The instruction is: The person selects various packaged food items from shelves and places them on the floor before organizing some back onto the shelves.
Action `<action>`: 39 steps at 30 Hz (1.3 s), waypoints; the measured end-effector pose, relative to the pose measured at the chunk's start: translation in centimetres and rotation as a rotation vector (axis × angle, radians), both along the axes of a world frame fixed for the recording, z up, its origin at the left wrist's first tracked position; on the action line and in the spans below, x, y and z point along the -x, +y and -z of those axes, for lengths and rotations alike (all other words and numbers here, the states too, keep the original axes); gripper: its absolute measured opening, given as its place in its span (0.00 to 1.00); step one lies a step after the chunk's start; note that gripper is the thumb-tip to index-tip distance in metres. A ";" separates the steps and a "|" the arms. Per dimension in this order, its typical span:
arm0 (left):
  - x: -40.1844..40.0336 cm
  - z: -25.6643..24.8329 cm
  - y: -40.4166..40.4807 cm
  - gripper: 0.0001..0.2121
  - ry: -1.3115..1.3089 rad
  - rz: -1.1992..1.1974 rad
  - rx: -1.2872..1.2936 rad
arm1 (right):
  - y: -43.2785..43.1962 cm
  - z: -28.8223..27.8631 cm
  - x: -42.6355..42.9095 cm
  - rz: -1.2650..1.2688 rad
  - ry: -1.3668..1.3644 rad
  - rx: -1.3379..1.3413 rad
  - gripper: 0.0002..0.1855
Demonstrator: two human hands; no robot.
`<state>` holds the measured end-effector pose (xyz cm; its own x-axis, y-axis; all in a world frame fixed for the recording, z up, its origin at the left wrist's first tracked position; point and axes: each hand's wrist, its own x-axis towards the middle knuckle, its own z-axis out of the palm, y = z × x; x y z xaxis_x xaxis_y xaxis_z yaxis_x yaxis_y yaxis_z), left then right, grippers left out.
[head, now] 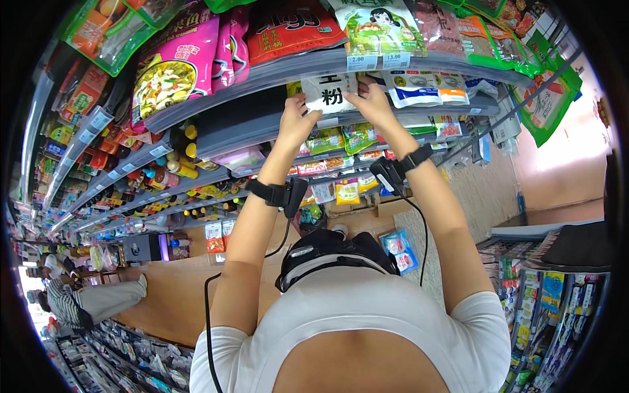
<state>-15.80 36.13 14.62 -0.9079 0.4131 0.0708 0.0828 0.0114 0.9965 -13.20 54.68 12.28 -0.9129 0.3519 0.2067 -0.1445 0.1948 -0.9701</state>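
Observation:
A white plastic packet (328, 100) with large black writing stands at the front of a grey shelf, partly under the shelf above. My left hand (298, 120) holds its left side, the thumb near the lower front corner. On the other side, my right hand (373, 100) grips the right edge with the thumb on the front face. A yellow packet (293, 88) shows just behind the left fingers. White and blue pouches (412, 89) sit to the right of my right hand on this same shelf.
Above hang over the shelf edge (295, 69) a pink seasoning packet (172, 73) and a red packet (290, 34). Bottles (182, 167) line shelves to the left. A blue-and-white package (400, 250) lies on the floor by my feet. Another person (93, 299) is at the far left.

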 end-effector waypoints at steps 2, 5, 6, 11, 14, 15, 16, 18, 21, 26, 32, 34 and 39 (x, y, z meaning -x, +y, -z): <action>0.8 0.4 0.8 0.26 0.093 -0.018 0.049 | 0.0 0.4 1.5 0.003 0.013 -0.149 0.36; 1.9 0.5 1.5 0.28 0.219 -0.081 0.190 | -0.6 0.5 2.1 0.042 0.090 -0.188 0.35; 2.0 0.3 1.7 0.28 0.259 -0.114 0.261 | -0.7 0.3 2.0 0.016 0.096 -0.140 0.34; 1.3 -0.6 2.2 0.25 0.342 -0.221 0.261 | -1.9 -1.8 0.5 -0.031 0.243 -0.158 0.30; 0.8 -1.1 2.3 0.20 0.384 -0.139 0.088 | -2.0 -2.8 -0.7 -0.001 0.263 -0.140 0.30; 0.4 -1.0 2.5 0.19 0.418 -0.137 0.040 | -2.0 -2.9 -1.3 -0.010 0.216 -0.076 0.29; -0.1 -1.0 2.7 0.19 0.381 -0.134 -0.042 | -2.0 -3.1 -1.7 -0.002 0.231 -0.079 0.29; -1.0 -1.0 2.7 0.20 0.289 -0.067 -0.048 | -1.6 -3.2 -3.0 -0.051 0.179 0.017 0.26; -2.8 -0.8 2.4 0.19 0.210 0.079 -0.001 | -1.5 -3.0 -5.6 -0.116 0.058 0.136 0.24; -7.6 1.2 2.9 0.20 -0.025 0.200 -0.037 | -0.7 -0.9 -11.5 -0.164 0.061 0.047 0.33; -12.2 4.8 5.3 0.27 -0.318 0.482 -0.001 | 1.8 4.3 -18.9 -0.066 -0.034 0.261 0.33; -14.3 6.2 6.3 0.29 -0.446 0.592 -0.046 | 2.5 6.2 -22.1 -0.020 -0.046 0.308 0.34; -18.4 11.1 9.7 0.26 -0.638 0.666 0.204 | 4.3 11.2 -28.1 0.063 -0.191 0.448 0.34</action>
<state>2.56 45.86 3.50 -0.3230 0.8103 -0.4890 -0.4247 0.3376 0.8400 14.92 58.94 1.05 -0.8939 0.4235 -0.1468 0.0430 -0.2450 -0.9686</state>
